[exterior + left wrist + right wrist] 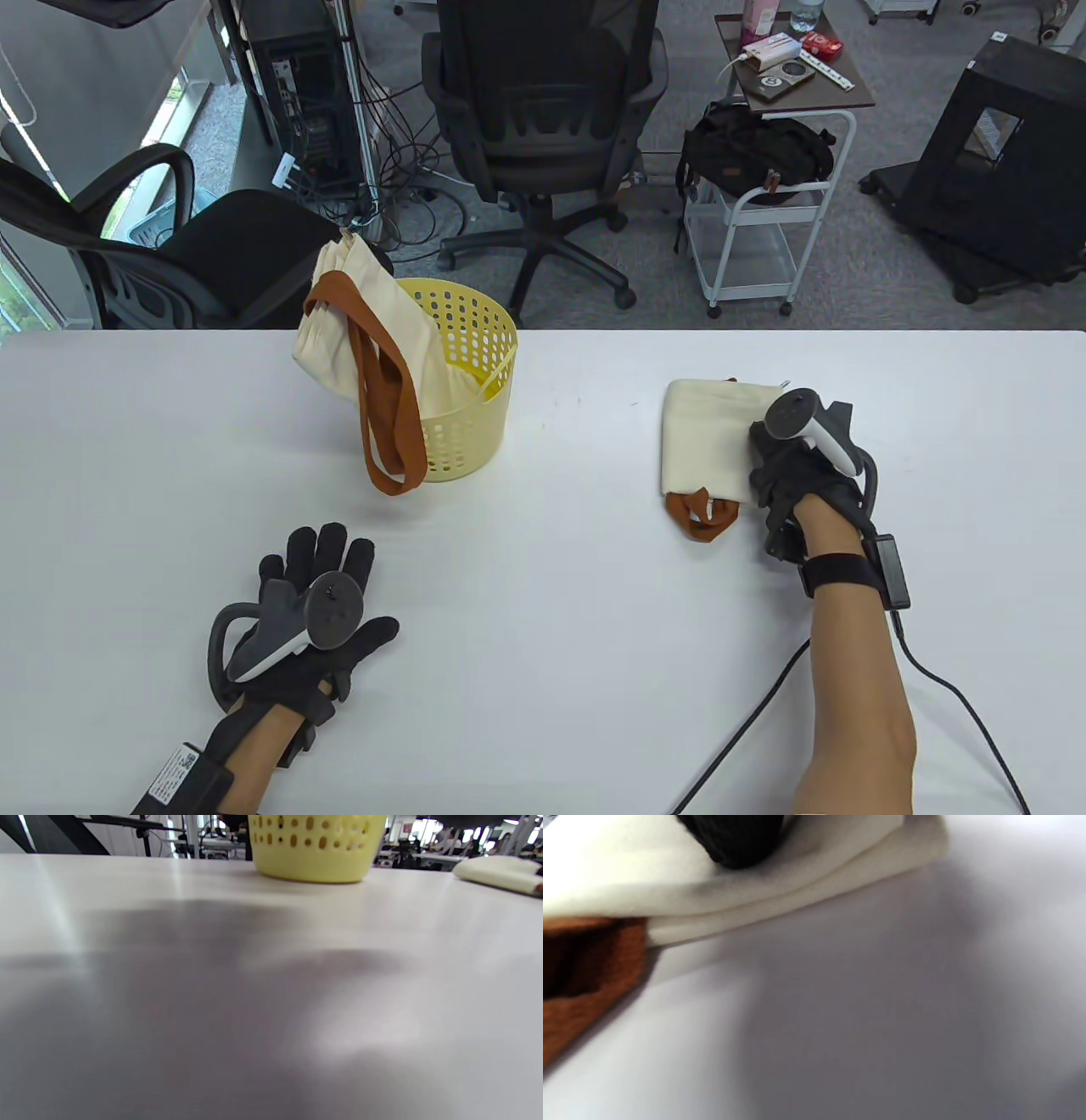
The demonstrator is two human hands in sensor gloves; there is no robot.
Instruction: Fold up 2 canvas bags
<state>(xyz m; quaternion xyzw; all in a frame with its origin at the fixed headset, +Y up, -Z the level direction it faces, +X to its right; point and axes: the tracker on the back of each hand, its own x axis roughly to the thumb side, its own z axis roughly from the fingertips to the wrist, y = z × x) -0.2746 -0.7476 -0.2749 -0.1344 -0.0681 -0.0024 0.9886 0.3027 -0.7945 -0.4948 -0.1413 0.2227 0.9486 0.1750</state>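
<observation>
Progress: about half done, by the look of it. One bag lies folded into a compact cream packet on the right of the worktop, its brown straps poking out at the near end.
Left to do: the second bag is unfolded, draped over the rim of the yellow basket, straps hanging down the front to the worktop. It needs lifting out, spreading flat and folding.
Right hand: rests on the right edge of the folded bag; the right wrist view shows a gloved fingertip pressing on the top layer. Whether the fingers curl round the cloth I cannot tell.
Left hand: flat on the worktop near the front left, fingers spread and straight, holding nothing, well apart from the basket.
Surface: plain white, matte with soft glare, the hands' shadows showing in both wrist views.
Room: an office beyond the far edge, with grey carpet, two black swivel chairs, a computer tower with tangled cables, and a white trolley carrying a black backpack.
</observation>
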